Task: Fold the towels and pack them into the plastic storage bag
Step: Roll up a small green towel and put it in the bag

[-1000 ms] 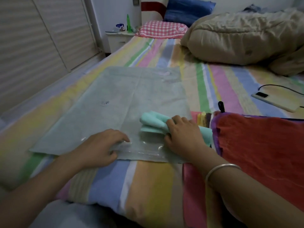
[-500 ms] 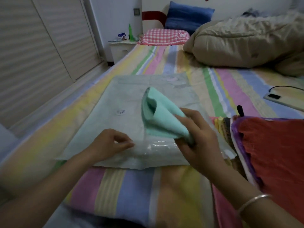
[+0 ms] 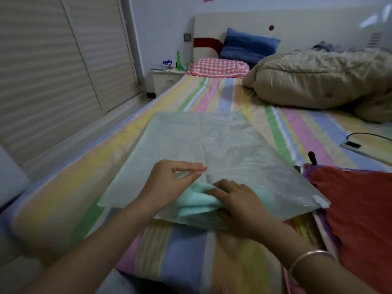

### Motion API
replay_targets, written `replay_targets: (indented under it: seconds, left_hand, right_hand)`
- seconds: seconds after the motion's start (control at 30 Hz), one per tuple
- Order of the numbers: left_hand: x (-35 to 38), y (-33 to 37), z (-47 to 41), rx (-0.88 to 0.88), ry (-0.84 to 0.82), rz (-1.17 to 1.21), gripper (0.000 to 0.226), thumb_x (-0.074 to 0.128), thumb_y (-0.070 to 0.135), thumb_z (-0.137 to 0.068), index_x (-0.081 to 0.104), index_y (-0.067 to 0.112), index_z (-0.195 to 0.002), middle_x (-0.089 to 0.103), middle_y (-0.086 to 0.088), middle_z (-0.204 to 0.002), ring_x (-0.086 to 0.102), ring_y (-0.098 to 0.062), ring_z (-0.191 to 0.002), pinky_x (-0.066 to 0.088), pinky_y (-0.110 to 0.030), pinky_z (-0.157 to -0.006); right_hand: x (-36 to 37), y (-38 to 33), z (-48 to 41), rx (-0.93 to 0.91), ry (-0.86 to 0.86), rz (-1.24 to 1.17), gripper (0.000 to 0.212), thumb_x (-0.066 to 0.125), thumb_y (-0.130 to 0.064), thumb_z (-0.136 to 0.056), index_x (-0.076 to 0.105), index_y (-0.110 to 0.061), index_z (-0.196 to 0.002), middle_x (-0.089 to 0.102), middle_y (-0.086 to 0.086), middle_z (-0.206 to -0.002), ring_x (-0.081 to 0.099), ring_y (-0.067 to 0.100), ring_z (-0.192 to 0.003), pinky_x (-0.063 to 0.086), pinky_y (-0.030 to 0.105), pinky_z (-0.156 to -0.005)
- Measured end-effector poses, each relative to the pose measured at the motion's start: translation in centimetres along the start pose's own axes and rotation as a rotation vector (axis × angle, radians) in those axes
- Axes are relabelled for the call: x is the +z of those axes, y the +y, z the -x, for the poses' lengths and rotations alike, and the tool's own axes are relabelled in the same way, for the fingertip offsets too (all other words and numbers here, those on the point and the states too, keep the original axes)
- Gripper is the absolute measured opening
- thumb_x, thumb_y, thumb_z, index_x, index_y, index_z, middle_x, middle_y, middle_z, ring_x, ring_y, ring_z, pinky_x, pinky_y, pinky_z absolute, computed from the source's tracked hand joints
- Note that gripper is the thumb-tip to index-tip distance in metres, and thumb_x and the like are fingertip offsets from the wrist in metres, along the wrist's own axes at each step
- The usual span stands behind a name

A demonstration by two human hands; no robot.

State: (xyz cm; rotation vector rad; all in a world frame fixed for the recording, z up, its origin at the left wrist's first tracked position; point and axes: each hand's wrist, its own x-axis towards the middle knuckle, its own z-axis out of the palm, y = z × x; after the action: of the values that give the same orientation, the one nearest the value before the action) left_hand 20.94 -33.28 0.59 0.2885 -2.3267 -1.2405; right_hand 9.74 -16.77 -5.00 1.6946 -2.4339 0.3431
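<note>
Mint towel [image 3: 194,201]: folded, soft and light, lying at the near mouth of the plastic storage bag [image 3: 212,143], partly under the film.
Bag: flat on the bed [image 3: 182,251], thin, slick and floppy (I'd guess the layers cling together unless one is lifted).
Left hand [image 3: 169,181]: pinches the upper film at the near edge and holds it up.
Right hand [image 3: 239,200]: wrapped round the towel, fingers over, thumb under.
Best hold: squeeze the thick folded end so the layers don't spring open.
Red towel [image 3: 360,209]: spread out near right, not yet folded.
</note>
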Motion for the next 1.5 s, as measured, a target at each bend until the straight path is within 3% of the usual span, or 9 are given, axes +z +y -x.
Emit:
replay_targets:
  seconds: [0.2,0.3,0.47,0.7,0.83,1.03,1.13,1.3,1.5]
  left_hand:
    - [-0.5,3.9,-0.7,0.033,0.031,0.163,0.02,0.07,0.008,-0.086,0.078,0.02,-0.1,0.074,0.011,-0.102,0.065,0.002,-0.103,0.049,-0.024,-0.099]
    - [-1.3,4.8,-1.1,-0.05,-0.027,0.263,0.022,0.068,0.009,-0.087,0.077,0.021,-0.102,0.074,0.013,-0.101,0.065,0.001,-0.103,0.048,-0.027,-0.102]
    - [-6.4,3.1,-3.8,-0.155,-0.636,0.132,0.029,0.065,0.029,-0.086,0.071,0.026,-0.115,0.07,0.017,-0.111,0.06,0.007,-0.107,0.044,-0.012,-0.094]
    - [-13.5,-15.3,-16.0,-0.449,0.252,-0.123,0.027,0.059,0.034,-0.094,0.062,0.026,-0.12,0.063,0.004,-0.122,0.063,-0.015,-0.105,0.05,-0.028,-0.083]
    - [-12.6,-22.5,-20.0,-0.632,0.234,-0.007,0.049,0.056,0.052,-0.091,0.05,0.026,-0.132,0.062,-0.005,-0.119,0.066,-0.019,-0.09,0.055,-0.034,-0.073]
    - [-8.5,-25.4,-22.1,-0.496,0.224,0.113,0.049,0.069,0.015,-0.088,0.053,0.018,-0.134,0.066,0.003,-0.101,0.063,-0.003,-0.094,0.048,-0.015,-0.071]
    - [-8.8,-26.3,-22.6,-0.483,0.209,0.157,0.051,0.071,0.015,-0.086,0.056,0.018,-0.135,0.07,0.003,-0.11,0.066,-0.007,-0.096,0.054,-0.027,-0.085]
    - [-9.4,-26.6,-22.7,-0.422,0.144,0.195,0.031,0.068,0.003,-0.085,0.073,0.024,-0.108,0.075,0.009,-0.096,0.071,-0.009,-0.09,0.055,-0.041,-0.091]
    - [-9.2,-27.6,-23.3,-0.44,0.066,0.253,0.031,0.058,0.003,-0.092,0.071,0.03,-0.092,0.076,0.012,-0.086,0.072,-0.007,-0.081,0.058,-0.03,-0.077]
  right_hand:
    - [0.9,0.2,-9.0,0.198,0.085,0.076,0.028,0.067,-0.013,-0.072,0.068,-0.016,-0.1,0.068,0.01,-0.094,0.064,0.033,-0.086,0.051,0.041,-0.077]
    - [3.0,1.5,-13.4,0.279,-0.05,0.017,0.049,0.04,-0.051,-0.085,0.057,-0.018,-0.117,0.057,0.006,-0.116,0.055,0.031,-0.108,0.042,0.037,-0.093]
    - [5.6,3.7,-19.3,0.18,0.074,0.123,0.047,0.038,-0.046,-0.074,0.068,-0.022,-0.101,0.06,0.009,-0.096,0.061,0.033,-0.083,0.049,0.042,-0.076]
    - [9.5,7.9,-25.8,0.063,0.17,0.176,0.04,0.057,-0.041,-0.073,0.062,-0.028,-0.111,0.061,0.004,-0.106,0.062,0.029,-0.092,0.038,0.036,-0.084]
    - [10.4,9.4,-28.4,-0.045,0.25,0.186,0.041,0.045,-0.037,-0.073,0.066,-0.029,-0.107,0.064,0.003,-0.105,0.065,0.026,-0.089,0.032,0.031,-0.08]
    - [12.1,10.9,-33.2,-0.105,0.226,0.113,0.048,0.043,-0.028,-0.07,0.067,-0.024,-0.112,0.065,0.008,-0.113,0.062,0.027,-0.105,0.035,0.036,-0.093]
    - [14.0,11.4,-36.1,-0.056,0.254,0.091,0.049,0.042,-0.028,-0.07,0.067,-0.025,-0.113,0.064,0.007,-0.114,0.06,0.026,-0.109,0.034,0.037,-0.098]
    - [15.9,11.6,-41.8,0.011,0.326,0.052,0.039,0.048,-0.027,-0.075,0.069,-0.027,-0.108,0.067,0.006,-0.116,0.063,0.027,-0.103,0.042,0.029,-0.094]
    - [17.9,12.7,-48.6,0.012,0.245,0.051,0.044,0.044,-0.032,-0.075,0.07,-0.016,-0.107,0.062,0.015,-0.124,0.06,0.037,-0.111,0.043,0.052,-0.098]
